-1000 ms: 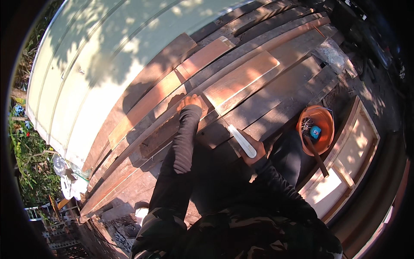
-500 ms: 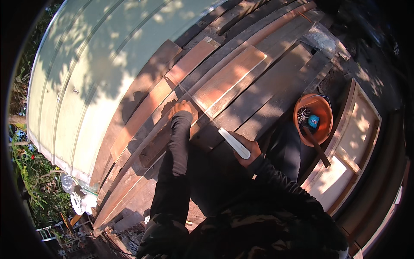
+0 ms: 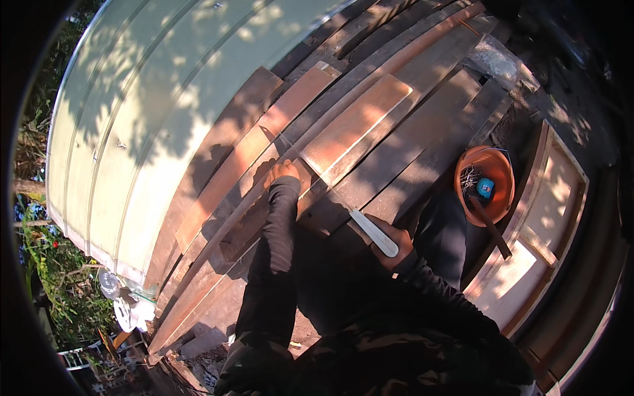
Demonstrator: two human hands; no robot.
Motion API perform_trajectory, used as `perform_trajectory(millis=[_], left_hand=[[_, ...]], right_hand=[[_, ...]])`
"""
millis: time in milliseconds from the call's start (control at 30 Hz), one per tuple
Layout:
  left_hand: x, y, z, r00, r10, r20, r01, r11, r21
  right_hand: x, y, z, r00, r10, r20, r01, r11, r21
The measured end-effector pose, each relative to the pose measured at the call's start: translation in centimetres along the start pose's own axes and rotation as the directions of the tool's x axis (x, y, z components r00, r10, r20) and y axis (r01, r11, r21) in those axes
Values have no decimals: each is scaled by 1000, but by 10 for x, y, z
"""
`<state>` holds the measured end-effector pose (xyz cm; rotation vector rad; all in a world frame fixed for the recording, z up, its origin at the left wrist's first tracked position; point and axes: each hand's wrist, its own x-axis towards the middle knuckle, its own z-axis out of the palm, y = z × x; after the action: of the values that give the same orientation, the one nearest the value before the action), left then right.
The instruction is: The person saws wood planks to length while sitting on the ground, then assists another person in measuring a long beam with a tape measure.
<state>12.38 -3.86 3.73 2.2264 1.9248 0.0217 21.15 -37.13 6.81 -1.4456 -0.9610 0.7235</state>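
My right hand [image 3: 395,243] is closed round the pale handle of a handsaw [image 3: 374,232]. The thin blade shows almost edge-on and runs up and left across a reddish-brown wooden board [image 3: 356,122]. Just left of the blade, my left hand [image 3: 282,173] grips the board, its fingers bent over the wood. The board's long part lies beyond the blade, and its shadowed near part sits under and beside my left hand. How deep the blade sits in the wood I cannot tell.
More planks [image 3: 422,138] lie side by side underneath. An orange bucket [image 3: 463,198] with nails, a blue tape measure [image 3: 485,187] and a hammer-like wooden handle [image 3: 495,234] stands at right, beside a wooden frame panel [image 3: 548,254]. A pale ribbed metal sheet [image 3: 132,138] lies left.
The saw and my right hand have moved a little back toward me and to the right. My left hand stays on the board. The whole view has shifted slightly.
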Motion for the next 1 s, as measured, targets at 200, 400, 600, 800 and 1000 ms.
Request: perform_trajectory(millis=[200,400,600,800,1000], left_hand=[[15,-20,5,995,14,101,-23,996,89],[3,-10,10,999,-54,4,54,998,46],[8,-10,5,994,76,-74,-72,996,51],[-5,-9,-4,996,-8,-89,11,999,39],[-9,-2,-14,999,-33,28,33,999,-8]], right_hand=[[27,2,28,998,59,-1,-59,996,-61],[-97,-50,-34,973,226,44,-229,971,76],[73,12,35,995,-84,-50,81,995,-57],[-64,-12,-14,992,119,49,-118,993,-23],[-29,-20,-4,999,29,-13,-30,997,-70]])
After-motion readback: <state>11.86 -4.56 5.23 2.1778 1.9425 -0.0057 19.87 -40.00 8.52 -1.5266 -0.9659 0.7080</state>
